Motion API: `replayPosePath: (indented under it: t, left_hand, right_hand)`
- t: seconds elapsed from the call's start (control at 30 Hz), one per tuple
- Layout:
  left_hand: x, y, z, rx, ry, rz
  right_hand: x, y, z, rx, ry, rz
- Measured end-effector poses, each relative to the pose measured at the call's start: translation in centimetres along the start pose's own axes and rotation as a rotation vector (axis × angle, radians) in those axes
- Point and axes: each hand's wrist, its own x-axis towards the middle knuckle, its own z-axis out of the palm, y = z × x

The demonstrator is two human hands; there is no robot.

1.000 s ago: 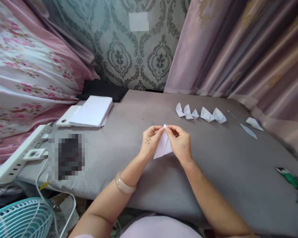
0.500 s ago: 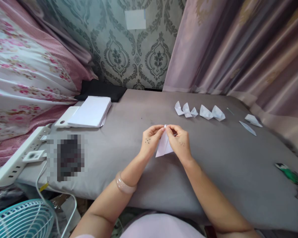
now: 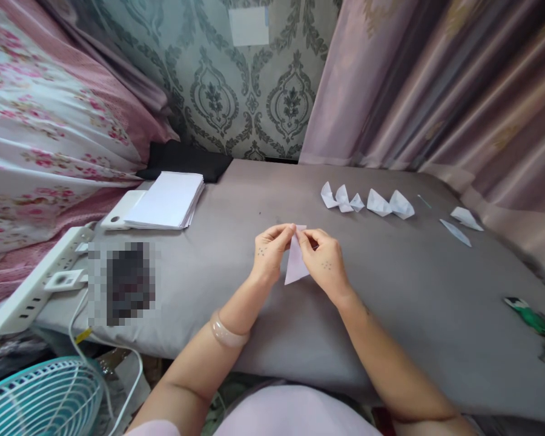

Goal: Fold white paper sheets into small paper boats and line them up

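Note:
Between my two hands, just above the grey table cover (image 3: 236,242), is a folded piece of white paper (image 3: 296,266) with a slanted lower edge. My left hand (image 3: 269,251) pinches its upper left edge between thumb and fingers. Opposite it, my right hand (image 3: 323,257) grips the upper right side, thumb in front. The right hand covers part of the paper. Beyond the hands, to the right, stand several folded white paper shapes (image 3: 379,203), pointed and boat-like. Two flatter folded papers (image 3: 467,218) lie farther right.
A stack of white paper (image 3: 163,203) rests at the back left, near a black cloth (image 3: 186,160). A white power strip (image 3: 36,281) with cables runs along the left edge. Below it is a teal fan (image 3: 40,396). A green-handled tool (image 3: 529,313) lies at the far right.
The paper's top has gone from a narrow point to a wider flat edge between my fingertips. Both hands have shifted slightly left, and the right hand has turned a little.

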Motion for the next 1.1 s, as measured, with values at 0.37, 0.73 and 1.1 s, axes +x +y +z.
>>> replayPosePath:
  t: [0.37,0.73,1.1]
  left_hand:
    - [0.0,1.0,0.0,-0.074,-0.107,-0.091]
    - [0.1,0.9,-0.1,-0.165,-0.067,-0.156]
    - [0.0,0.6,-0.4,-0.012,-0.08,-0.101]
  right_hand:
    - [0.1,-0.6,-0.7,0.109,-0.069,0.219]
    - [0.7,0.4,-0.6,0.552,-0.161,0.338]
    - [0.4,0.5,-0.3,0.565,-0.076,0.302]
